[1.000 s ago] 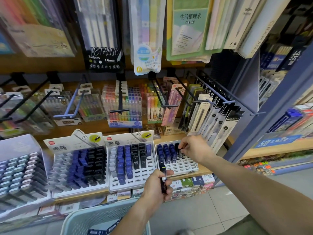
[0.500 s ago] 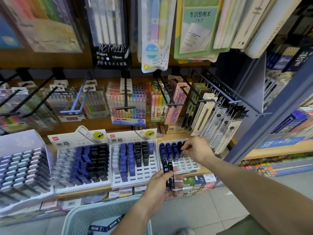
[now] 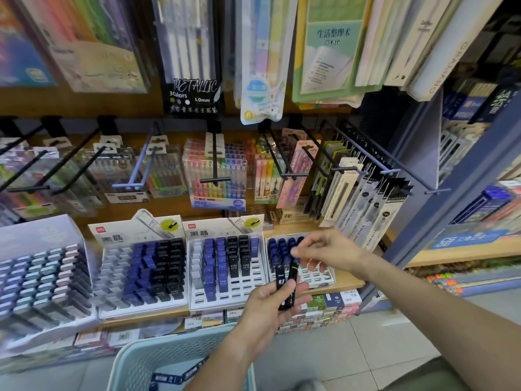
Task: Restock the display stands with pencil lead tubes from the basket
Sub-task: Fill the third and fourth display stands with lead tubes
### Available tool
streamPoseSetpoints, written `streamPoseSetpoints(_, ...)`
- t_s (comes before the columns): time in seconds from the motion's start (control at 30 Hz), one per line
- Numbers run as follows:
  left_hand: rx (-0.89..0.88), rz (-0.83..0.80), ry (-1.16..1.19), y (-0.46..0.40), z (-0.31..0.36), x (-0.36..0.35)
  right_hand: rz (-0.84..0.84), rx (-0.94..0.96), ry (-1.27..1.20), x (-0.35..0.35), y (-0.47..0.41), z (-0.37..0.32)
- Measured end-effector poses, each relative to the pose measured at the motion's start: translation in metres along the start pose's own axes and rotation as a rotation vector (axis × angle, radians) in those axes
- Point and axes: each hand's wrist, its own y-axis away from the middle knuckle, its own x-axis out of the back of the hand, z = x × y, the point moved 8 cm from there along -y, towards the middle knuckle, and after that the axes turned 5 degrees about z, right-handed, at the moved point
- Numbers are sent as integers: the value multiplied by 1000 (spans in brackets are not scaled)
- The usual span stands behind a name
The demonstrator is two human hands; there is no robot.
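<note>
black pencil lead tubes (image 3: 286,286), two of them, stand upright in your left hand (image 3: 265,309), its fingers curled round their lower halves, in front of the shelf edge and above the pale basket (image 3: 132,362). your right hand (image 3: 327,252) hovers just above their tops, thumb and forefinger nearly together but pinching nothing that shows. half a second ago that hand was set down at the rightmost display stand (image 3: 315,275), fingers among its blue tubes; now it has lifted off and come toward the tubes you hold, which sit a little higher.
</note>
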Motion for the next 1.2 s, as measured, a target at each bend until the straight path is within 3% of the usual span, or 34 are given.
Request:
streamPoseSetpoints(0.1, 2, -5, 38, 0, -4, -6, -121, 19, -13, -12, 9, -2)
streamPoseSetpoints(0.4, 54, -7, 124, -4, -11, -13, -100, 4, -122, 3, 7, 7)
streamPoseSetpoints(0.67, 13, 65, 114, -11, -12, -12, -15, 55, -59, 15, 6, 4)
streamPoseSetpoints(0.87, 85, 225, -74, -17, -21, 6, 377, 167, 319, 55, -5, 13)
streamPoseSetpoints(1.0, 148, 229, -24, -19, -25, 8, 411, 221, 509, 45, -14, 18)
streamPoseSetpoints(1.2, 120, 248, -17, -15, -18, 6, 373, 209, 587, 33, -19, 27)
